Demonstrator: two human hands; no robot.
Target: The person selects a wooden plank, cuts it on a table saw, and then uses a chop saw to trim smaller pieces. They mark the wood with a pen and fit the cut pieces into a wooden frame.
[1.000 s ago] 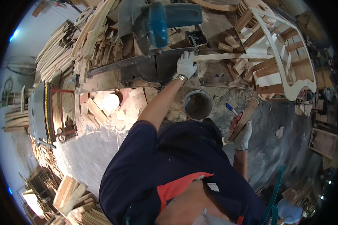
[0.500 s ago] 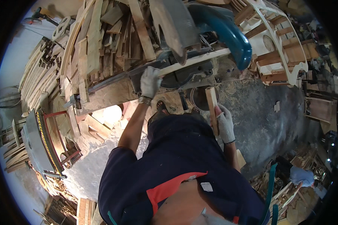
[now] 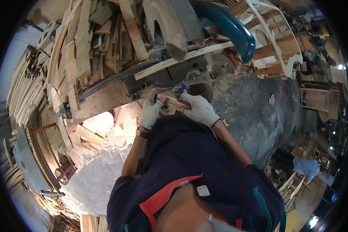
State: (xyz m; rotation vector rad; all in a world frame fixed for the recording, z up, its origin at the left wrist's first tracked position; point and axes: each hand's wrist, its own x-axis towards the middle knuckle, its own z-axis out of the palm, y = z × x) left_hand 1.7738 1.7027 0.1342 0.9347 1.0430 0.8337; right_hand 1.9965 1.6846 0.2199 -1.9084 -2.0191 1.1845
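Note:
In front of my waist, both gloved hands meet over a short wooden block (image 3: 174, 102). My left hand (image 3: 150, 110), a watch on its wrist, is closed on the block's left end. My right hand (image 3: 202, 109) is closed around a blue pen (image 3: 184, 88) at the block's right end; its fingertips are partly hidden. Beyond my hands, a long pale wooden strip (image 3: 174, 61) lies across the dark saw table (image 3: 181, 73), touched by neither hand. A grey guard (image 3: 176, 29) hangs over the strip.
A teal curved machine part (image 3: 236, 33) stands right of the guard. Piled boards (image 3: 104, 46) fill the far left, and a white wooden frame (image 3: 276, 42) stands far right. Offcuts (image 3: 91, 135) lie on the floor (image 3: 104, 170). Another person (image 3: 303, 165) works at lower right.
My left hand has let go of the long strip and come back toward my waist. My right hand has moved left with the block, which my left hand now grips; a blue pen shows.

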